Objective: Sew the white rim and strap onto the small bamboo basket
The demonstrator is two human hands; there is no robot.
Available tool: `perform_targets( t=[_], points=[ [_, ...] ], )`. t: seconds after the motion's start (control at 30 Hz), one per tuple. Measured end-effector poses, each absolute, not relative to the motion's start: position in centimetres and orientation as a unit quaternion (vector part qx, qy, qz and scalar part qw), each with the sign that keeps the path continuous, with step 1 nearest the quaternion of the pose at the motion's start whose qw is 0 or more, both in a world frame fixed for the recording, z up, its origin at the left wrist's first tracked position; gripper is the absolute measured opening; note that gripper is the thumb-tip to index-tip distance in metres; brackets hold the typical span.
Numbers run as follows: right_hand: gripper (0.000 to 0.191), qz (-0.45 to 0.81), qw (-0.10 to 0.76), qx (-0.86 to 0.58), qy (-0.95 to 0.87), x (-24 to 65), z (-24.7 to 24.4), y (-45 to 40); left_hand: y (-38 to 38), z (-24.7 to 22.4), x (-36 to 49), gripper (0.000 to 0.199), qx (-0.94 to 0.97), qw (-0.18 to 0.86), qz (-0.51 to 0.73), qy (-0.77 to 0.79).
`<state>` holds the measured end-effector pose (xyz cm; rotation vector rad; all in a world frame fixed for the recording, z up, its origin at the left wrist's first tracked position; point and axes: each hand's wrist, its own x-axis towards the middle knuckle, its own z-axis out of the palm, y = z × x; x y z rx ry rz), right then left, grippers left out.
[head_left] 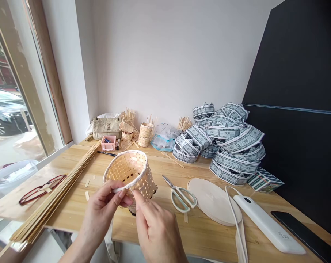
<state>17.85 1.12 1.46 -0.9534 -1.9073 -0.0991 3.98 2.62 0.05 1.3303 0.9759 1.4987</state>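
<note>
The wooden counter [165, 233] carried a sheaf of long bamboo strips [53, 197] beside red-framed glasses [42, 189], white-handled scissors [179, 193] just beside a coil of cream webbing [213, 201], a white power bank [268, 223], a black phone [305, 233], and heaped bands of printed grey-green paper [225, 140].

bag [101, 128]: you can read a ysl monogram [108, 126] on it
paper bands [223, 132]: their small print is too blurred for you to read

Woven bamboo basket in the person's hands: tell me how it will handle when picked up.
Probably light for its size: the woven bamboo basket has thin strips with gaps between them. It likely gives slightly when squeezed. Being round, it may roll if tipped over.
</note>
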Motion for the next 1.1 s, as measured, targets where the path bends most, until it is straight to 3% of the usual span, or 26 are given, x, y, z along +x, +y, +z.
perform_targets(
  t=[0.17,0.33,0.6,0.97,1.1],
  points=[
    [0.037,-0.025,0.486,-0.394,-0.780,17.8,1.9,1.0,2.5,0.2,4.2,0.009,0.585,0.367,0.605,0.396],
    [0.040,-0.002,0.478,-0.404,-0.780,17.8,1.9,0.8,2.4,0.3,4.1,0.011,0.673,0.206,0.593,0.390],
    [0.031,0.157,0.521,-0.427,-0.722,17.9,1.5,0.2,2.1,0.0,4.4,0.022,0.737,-0.025,0.561,0.376],
    [0.029,0.207,0.556,-0.479,-0.647,16.9,-0.8,0.5,1.7,-0.4,5.3,0.020,0.754,-0.029,0.540,0.372],
    [0.025,0.207,0.549,-0.470,-0.660,17.0,-0.7,0.5,1.9,-1.1,4.8,0.028,0.767,-0.061,0.533,0.351]
  ],
)
